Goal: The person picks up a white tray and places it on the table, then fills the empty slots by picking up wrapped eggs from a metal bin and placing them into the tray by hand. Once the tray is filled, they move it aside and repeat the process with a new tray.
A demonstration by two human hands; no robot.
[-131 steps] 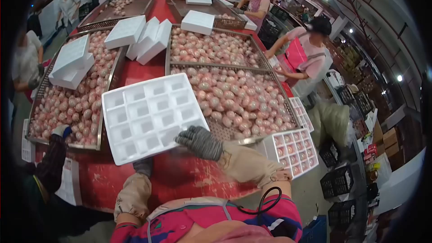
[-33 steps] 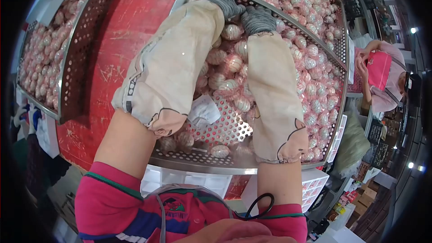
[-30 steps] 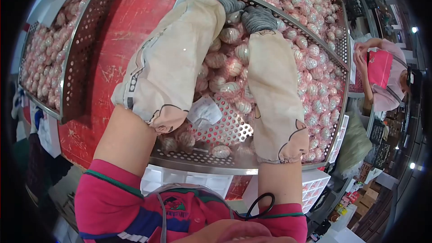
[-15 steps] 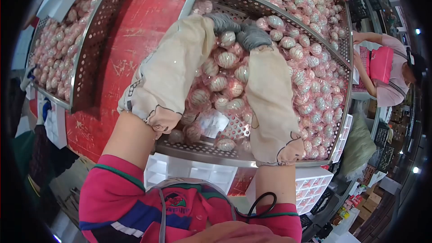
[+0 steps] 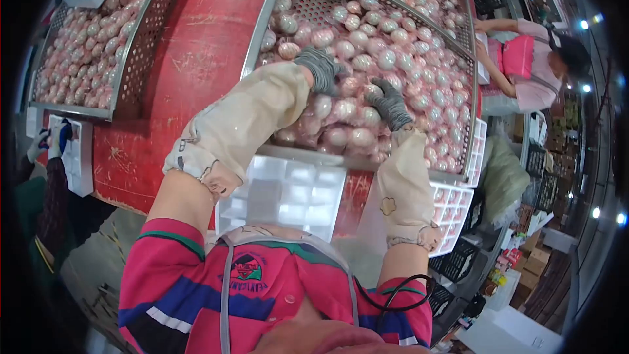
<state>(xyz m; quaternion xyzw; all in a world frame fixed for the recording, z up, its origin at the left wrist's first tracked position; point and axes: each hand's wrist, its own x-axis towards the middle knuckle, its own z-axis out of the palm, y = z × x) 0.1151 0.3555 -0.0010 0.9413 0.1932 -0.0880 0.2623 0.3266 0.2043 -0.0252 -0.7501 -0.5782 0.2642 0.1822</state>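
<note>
Both my hands wear grey knitted gloves, with cream sleeve covers over the forearms. My left hand (image 5: 319, 71) rests on the heap of plastic-wrapped, egg-like balls (image 5: 386, 59) in a perforated metal tray (image 5: 257, 46). Its fingers curve to the right over the balls, partly out of sight. Facing it from the right, my right hand (image 5: 391, 105) has its fingers apart and bent against nearby balls. Neither hand closes round a ball that I can make out. The wrapping is clear with pink print, and balls are piled between my hands and the tray's front edge.
A white compartment tray (image 5: 282, 190) is below the metal tray's front edge; another, filled one (image 5: 449, 213) is at right. Left, across the red table (image 5: 196, 59), is a second metal tray (image 5: 128, 59) of wrapped balls. A co-worker's gloved hands (image 5: 49, 137) and another person (image 5: 524, 65) are nearby.
My hands have come back from the tray's far side toward its front edge. The wrapped balls now cover the bare tray floor near me. The camera view has shifted too.
</note>
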